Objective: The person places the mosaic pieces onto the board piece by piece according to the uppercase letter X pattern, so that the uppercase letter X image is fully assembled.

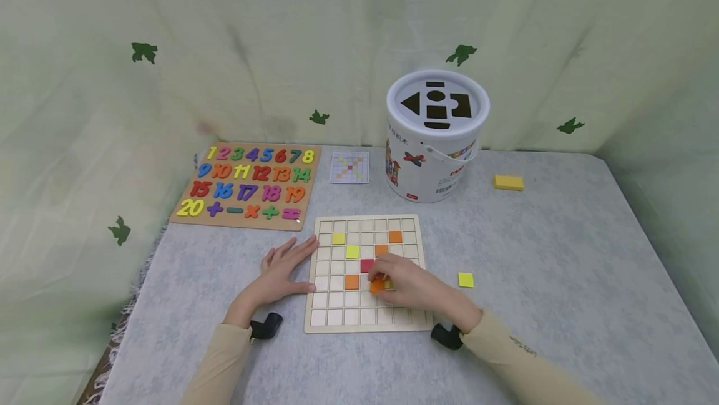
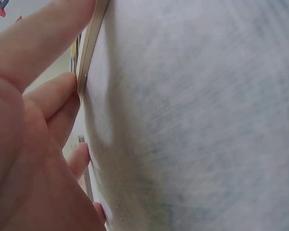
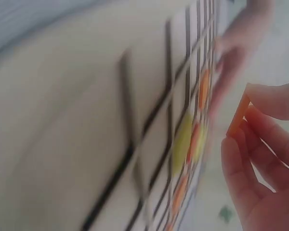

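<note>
A light wooden grid board (image 1: 336,317) lies on the grey cloth in the head view. My left hand (image 1: 279,275) spreads its fingers along the board's left edge, thumb and fingertips touching the rim. Between thumb and fingers of my right hand (image 1: 414,286) is an orange square tile (image 3: 239,113), held over the lower middle of the grid. Red tile (image 1: 367,266) sits near the centre. Yellow tiles (image 1: 338,238) run diagonally at upper left; orange tiles (image 1: 396,236) lie at upper right, with another orange one (image 1: 351,282) lower left. Another yellow tile shows partly behind the right fingers.
Right of the board lies a loose yellow tile (image 1: 465,279). Behind it are a small pattern card (image 1: 349,168), a white lidded bucket (image 1: 427,161) and a yellow block (image 1: 508,183). A number puzzle board (image 1: 241,221) lies at back left. Hanging cloth surrounds the table.
</note>
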Demonstrator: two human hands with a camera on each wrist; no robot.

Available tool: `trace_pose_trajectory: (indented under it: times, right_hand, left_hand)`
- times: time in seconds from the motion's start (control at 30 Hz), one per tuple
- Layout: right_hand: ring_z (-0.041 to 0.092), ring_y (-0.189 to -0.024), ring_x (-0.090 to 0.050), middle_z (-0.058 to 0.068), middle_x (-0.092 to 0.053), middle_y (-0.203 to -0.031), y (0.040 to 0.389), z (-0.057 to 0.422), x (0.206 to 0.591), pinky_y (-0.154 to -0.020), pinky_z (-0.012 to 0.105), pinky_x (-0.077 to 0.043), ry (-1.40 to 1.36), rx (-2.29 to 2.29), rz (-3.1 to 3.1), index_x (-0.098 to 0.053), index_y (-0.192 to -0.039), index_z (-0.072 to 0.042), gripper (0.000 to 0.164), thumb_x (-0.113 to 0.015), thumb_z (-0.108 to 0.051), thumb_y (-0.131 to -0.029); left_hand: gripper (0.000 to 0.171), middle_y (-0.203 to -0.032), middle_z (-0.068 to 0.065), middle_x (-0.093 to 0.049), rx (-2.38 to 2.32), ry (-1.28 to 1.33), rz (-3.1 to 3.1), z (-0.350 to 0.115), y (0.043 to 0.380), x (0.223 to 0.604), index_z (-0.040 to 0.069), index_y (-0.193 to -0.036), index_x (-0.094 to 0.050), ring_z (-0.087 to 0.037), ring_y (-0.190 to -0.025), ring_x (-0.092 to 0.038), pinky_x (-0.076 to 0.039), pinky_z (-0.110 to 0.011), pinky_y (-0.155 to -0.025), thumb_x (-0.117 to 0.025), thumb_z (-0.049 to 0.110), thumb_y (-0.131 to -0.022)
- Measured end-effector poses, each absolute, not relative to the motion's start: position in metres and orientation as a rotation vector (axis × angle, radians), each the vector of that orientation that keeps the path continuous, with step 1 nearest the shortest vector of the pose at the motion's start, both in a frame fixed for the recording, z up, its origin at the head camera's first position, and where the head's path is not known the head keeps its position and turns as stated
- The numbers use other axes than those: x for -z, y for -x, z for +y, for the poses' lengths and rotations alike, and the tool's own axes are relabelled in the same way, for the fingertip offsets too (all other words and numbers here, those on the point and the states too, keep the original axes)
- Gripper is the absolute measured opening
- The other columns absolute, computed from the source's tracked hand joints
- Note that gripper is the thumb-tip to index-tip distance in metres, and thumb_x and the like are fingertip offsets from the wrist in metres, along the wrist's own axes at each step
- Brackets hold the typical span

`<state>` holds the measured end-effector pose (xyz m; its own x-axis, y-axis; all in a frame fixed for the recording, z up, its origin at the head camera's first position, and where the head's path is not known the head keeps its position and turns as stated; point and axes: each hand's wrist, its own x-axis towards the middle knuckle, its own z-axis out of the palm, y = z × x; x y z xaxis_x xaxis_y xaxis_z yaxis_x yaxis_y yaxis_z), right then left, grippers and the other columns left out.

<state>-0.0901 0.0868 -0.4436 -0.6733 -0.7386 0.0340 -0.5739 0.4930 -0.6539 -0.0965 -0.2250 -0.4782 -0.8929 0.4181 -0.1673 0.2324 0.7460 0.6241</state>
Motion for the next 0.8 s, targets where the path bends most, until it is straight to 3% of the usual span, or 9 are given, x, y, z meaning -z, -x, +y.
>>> trace_pose_trajectory:
  times: [0.13, 0.37, 0.63, 0.8]
  right_hand:
    - [0.007, -0.088, -0.051, -0.006, -0.058, -0.097, 0.088, 0.047, 0.448, -0.086, 0.019, -0.043, 1.246, 0.860, 2.438, -0.066, -0.100, -0.010, 0.014, -0.070, -0.011, -0.087]
    - [0.006, -0.081, -0.049, -0.007, -0.057, -0.090, 0.086, 0.013, 0.456, -0.074, 0.011, -0.040, 1.338, 0.723, 2.481, -0.067, -0.096, -0.012, 0.010, -0.069, -0.009, -0.086]
    - [0.006, -0.079, -0.047, -0.007, -0.054, -0.087, 0.085, 0.003, 0.455, -0.070, 0.011, -0.039, 1.318, 0.671, 2.514, -0.065, -0.095, -0.012, 0.011, -0.072, -0.013, -0.086]
    - [0.008, -0.083, -0.051, -0.005, -0.059, -0.093, 0.089, 0.027, 0.448, -0.075, 0.017, -0.044, 1.147, 0.848, 2.459, -0.066, -0.100, -0.009, 0.013, -0.069, -0.010, -0.087]
  left_hand:
    - [0.091, -0.158, -0.004, -0.019, -0.891, -0.506, 2.647, -0.225, 0.097, 0.478, 0.015, -0.152, -0.028, -0.035, -0.143, -0.003, 0.006, -0.062, -0.105, -0.075, 0.043, -0.079]
    - [0.090, -0.158, -0.003, -0.019, -0.880, -0.503, 2.645, -0.225, 0.097, 0.477, 0.016, -0.152, -0.028, -0.035, -0.143, -0.002, 0.007, -0.061, -0.105, -0.075, 0.042, -0.080]
    - [0.091, -0.158, -0.002, -0.019, -0.872, -0.485, 2.647, -0.226, 0.096, 0.476, 0.016, -0.152, -0.028, -0.034, -0.143, -0.002, 0.007, -0.061, -0.105, -0.075, 0.042, -0.080]
    - [0.090, -0.158, -0.002, -0.019, -0.881, -0.482, 2.640, -0.224, 0.096, 0.476, 0.016, -0.152, -0.028, -0.034, -0.143, -0.002, 0.007, -0.061, -0.105, -0.075, 0.042, -0.080]
